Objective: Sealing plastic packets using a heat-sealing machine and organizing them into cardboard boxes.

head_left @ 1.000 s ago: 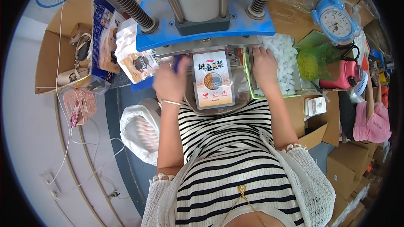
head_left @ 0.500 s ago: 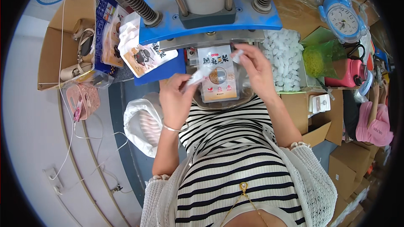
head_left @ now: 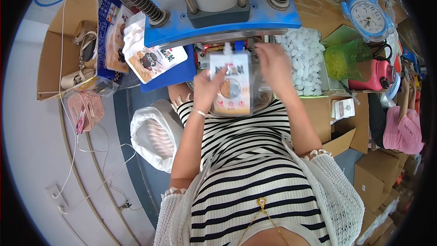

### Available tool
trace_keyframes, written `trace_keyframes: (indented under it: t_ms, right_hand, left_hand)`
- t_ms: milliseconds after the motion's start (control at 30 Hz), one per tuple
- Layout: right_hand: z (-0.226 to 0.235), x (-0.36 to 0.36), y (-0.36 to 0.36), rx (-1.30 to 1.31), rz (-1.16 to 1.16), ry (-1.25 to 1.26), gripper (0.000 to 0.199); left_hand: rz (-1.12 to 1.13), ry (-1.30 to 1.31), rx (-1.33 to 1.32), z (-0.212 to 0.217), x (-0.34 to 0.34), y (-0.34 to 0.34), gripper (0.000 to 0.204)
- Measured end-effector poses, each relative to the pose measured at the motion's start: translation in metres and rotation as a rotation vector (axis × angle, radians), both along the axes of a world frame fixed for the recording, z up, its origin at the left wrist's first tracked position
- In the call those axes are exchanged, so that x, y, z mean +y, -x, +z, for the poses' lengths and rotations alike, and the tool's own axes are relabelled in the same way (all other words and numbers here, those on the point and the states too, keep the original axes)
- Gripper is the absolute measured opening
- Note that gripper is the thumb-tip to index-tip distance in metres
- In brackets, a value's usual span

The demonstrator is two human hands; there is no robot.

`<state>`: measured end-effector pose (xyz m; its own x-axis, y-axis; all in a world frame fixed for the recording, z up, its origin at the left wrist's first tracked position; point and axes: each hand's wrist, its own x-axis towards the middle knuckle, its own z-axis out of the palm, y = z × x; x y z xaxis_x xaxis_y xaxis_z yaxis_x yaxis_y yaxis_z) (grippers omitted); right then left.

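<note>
A white and tan printed pouch (head_left: pixel 237 96) lies in front of me below the press, with a white plastic spout (head_left: pixel 228 49) at its top edge. My left hand (head_left: pixel 205 92) is closed on the pouch's left side, thumb across its printed front. To the right of the pouch's top, my right hand (head_left: pixel 273 66) hovers apart from it with bent fingers. Motion smears those fingertips, so I cannot see whether anything is between them. Just above both hands is the blue plate (head_left: pixel 218 25) of the press, which hides the space behind it.
A stack of printed pouches (head_left: pixel 152 61) lies on the left, beside a cardboard box (head_left: pixel 54 59). White spouts (head_left: pixel 298 64) fill a tray on the right. A white bag (head_left: pixel 152 136) stands low on the left; a blue alarm clock (head_left: pixel 368 18) is at the far right.
My left hand has let go of a white plastic piece and now grips the pouch. A spout now shows at the pouch's top edge. The right hand has risen slightly.
</note>
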<state>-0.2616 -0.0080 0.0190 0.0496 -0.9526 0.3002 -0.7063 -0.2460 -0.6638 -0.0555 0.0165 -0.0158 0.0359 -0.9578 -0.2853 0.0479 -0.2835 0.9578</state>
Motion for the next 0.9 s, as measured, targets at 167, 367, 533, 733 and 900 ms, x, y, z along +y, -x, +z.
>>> trace_keyframes:
  t_ms: [167, 367, 533, 733, 900]
  right_hand:
    - [0.008, -0.007, 0.038, 0.642, -0.173, -0.18, 0.029]
    - [-0.014, -0.004, 0.04, 0.606, -0.222, -0.018, 0.029]
    - [-0.023, -0.001, 0.06, 0.368, -0.168, 0.142, 0.025]
    - [-0.012, 0.009, 0.056, -0.016, -0.331, 0.029, 0.02]
    - [-0.009, 0.011, 0.048, -0.42, -0.202, -0.067, 0.022]
  left_hand:
    - [0.007, 0.049, -0.022, 0.006, -0.023, -0.007, 0.033]
    - [0.324, 0.481, -1.481, 0.03, -0.015, -0.051, 0.051]
    - [0.202, 0.769, -1.491, 0.0, 0.027, -0.045, 0.033]
    - [0.163, 0.626, -1.124, 0.003, 0.023, -0.08, 0.017]
    - [0.15, 0.484, -0.938, 0.054, 0.032, -0.051, 0.013]
